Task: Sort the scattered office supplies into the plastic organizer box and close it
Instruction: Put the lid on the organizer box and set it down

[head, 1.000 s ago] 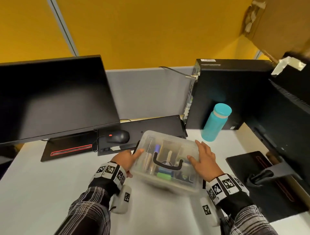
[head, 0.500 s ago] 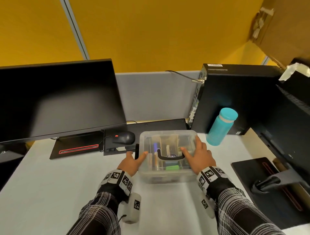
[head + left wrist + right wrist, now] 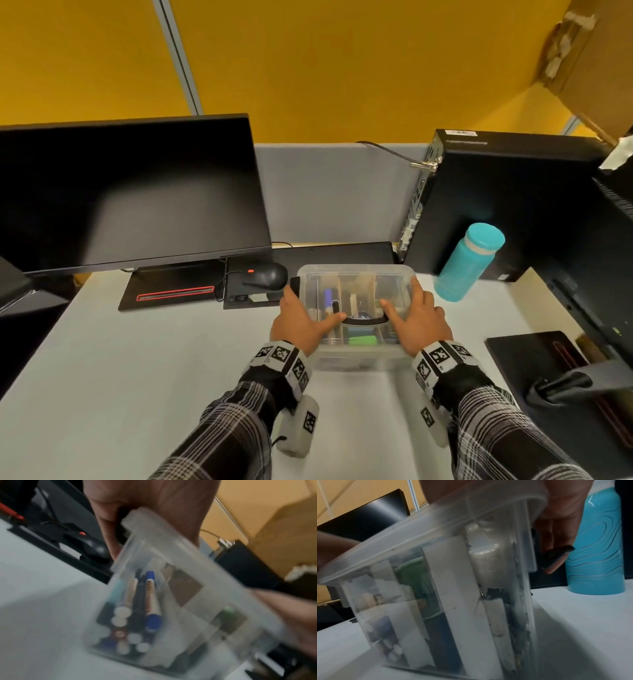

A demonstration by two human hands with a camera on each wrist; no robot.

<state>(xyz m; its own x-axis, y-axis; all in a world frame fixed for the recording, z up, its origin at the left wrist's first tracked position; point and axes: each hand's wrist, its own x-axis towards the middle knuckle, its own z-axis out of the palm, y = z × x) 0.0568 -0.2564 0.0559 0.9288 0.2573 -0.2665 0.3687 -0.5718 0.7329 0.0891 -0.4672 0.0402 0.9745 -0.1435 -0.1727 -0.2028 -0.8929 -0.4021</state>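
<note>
The clear plastic organizer box [image 3: 356, 284] stands on the white desk with its lid on and a black handle [image 3: 363, 321] lying flat on top. Markers [image 3: 150, 601] and a green item [image 3: 363, 340] show through the plastic. My left hand [image 3: 298, 318] grips the box's left edge, thumb on the lid and fingers down by the black side latch. On the opposite edge, my right hand [image 3: 421, 318] holds the box, its fingers curled onto the right black latch [image 3: 554, 555]. The wrist views are blurred by motion.
A teal bottle [image 3: 469, 263] stands just right of the box, in front of a black PC tower [image 3: 496, 205]. A black keyboard [image 3: 335, 251] and mouse [image 3: 265, 275] lie behind the box. A monitor [image 3: 126, 195] fills the left; another monitor's stand [image 3: 548, 373] is at the right.
The box was skewed a second ago; it now sits square to the desk edge and closer to the keyboard. Both hands stayed on its sides throughout.
</note>
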